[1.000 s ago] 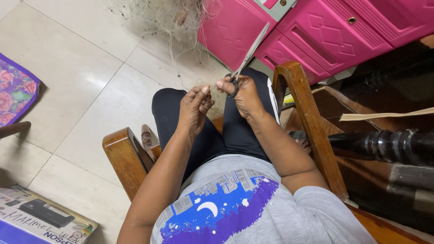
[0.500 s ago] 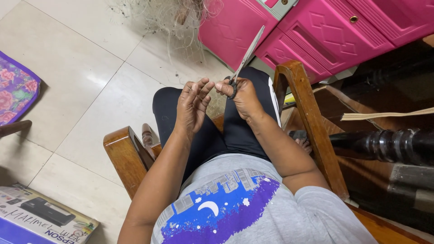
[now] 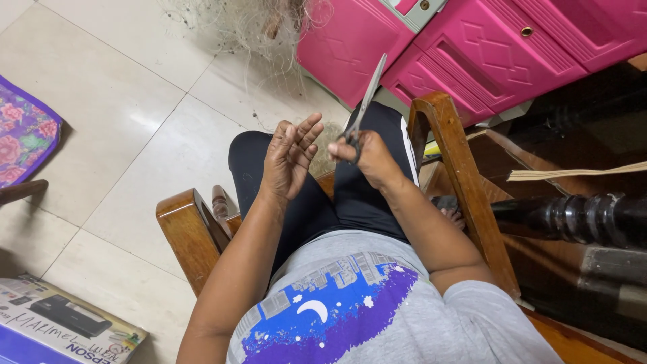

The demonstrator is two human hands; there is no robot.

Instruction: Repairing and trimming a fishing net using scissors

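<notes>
A printed cardboard box (image 3: 57, 323) is seen at the lower left of the frame, lying closed on the floor; its contents cannot be told. Bright pink plastic cabinets with moulded drawer fronts (image 3: 472, 47) are ranged along the upper right, all drawers shut.

The floor is laid in large cream tiles (image 3: 108, 87). A tangled heap of pale netting (image 3: 253, 23) is spread at the upper centre, against the cabinets. A floral purple mat (image 3: 23, 131) is noted at the left edge. The person is seated on a brown wooden armchair (image 3: 458, 182), and a dark turned wooden post (image 3: 573, 219) is seen at the right.

A pair of long grey metal scissors (image 3: 367, 98) is gripped at the handles by the right hand (image 3: 367, 158), which is closed around them at centre frame; the blades are held together and pointed up.

The left hand (image 3: 288, 158) is held open beside it, fingers spread, nothing grasped. Compared with the earlier frame, the left hand is opened wider and drawn slightly apart from the right.
</notes>
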